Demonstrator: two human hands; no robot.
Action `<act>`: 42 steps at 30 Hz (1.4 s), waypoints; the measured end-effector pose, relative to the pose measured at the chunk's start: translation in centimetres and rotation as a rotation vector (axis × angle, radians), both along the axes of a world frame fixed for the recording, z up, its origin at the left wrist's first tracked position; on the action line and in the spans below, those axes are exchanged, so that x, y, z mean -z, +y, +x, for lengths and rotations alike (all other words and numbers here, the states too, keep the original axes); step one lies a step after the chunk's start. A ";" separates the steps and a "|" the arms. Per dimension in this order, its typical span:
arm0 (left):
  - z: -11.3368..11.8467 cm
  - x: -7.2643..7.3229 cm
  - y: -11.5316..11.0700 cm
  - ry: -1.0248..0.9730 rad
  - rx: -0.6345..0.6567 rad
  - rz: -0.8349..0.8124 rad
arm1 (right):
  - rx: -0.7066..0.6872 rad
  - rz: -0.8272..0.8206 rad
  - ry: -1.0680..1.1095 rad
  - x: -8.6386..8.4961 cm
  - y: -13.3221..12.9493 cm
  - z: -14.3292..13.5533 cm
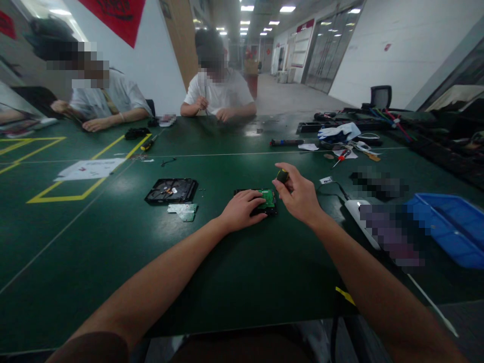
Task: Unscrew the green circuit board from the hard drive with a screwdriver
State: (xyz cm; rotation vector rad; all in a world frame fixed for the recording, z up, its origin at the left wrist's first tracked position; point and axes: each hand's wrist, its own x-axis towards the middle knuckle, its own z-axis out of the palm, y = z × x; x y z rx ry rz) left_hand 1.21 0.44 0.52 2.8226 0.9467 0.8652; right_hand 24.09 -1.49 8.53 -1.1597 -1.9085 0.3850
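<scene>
My left hand [242,209] lies over a hard drive [274,212], its fingers across the top and its thumb along the near edge, gripping it against the table. A green circuit board [269,197] shows on the drive's upper face beside my fingertips. Just right of the drive, my right hand [300,196] is closed around a screwdriver [282,175] with a black and yellow handle; its shaft cannot be made out. To the left lies another hard drive [171,191], black and without a board on top. A loose circuit board [183,212] rests in front of it, and tiny screws [202,191] lie nearby.
A blue bin [454,227] and a white power strip [361,222] with a cable are at right. Cables, a glove [340,132] and tools lie farther back. A paper sheet [91,169] is at left. Two people [221,93] sit across the green table [227,277].
</scene>
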 end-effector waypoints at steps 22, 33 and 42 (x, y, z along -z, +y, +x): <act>0.0 0.0 0.0 -0.006 0.000 -0.001 | -0.113 0.006 -0.021 -0.6 -0.2 0.6; 0.0 0.1 0.0 -0.008 -0.001 0.003 | -0.104 0.008 -0.027 -1.0 -0.2 1.2; 0.0 0.2 0.1 0.007 -0.007 0.015 | -0.022 0.046 -0.019 -0.8 -0.2 1.0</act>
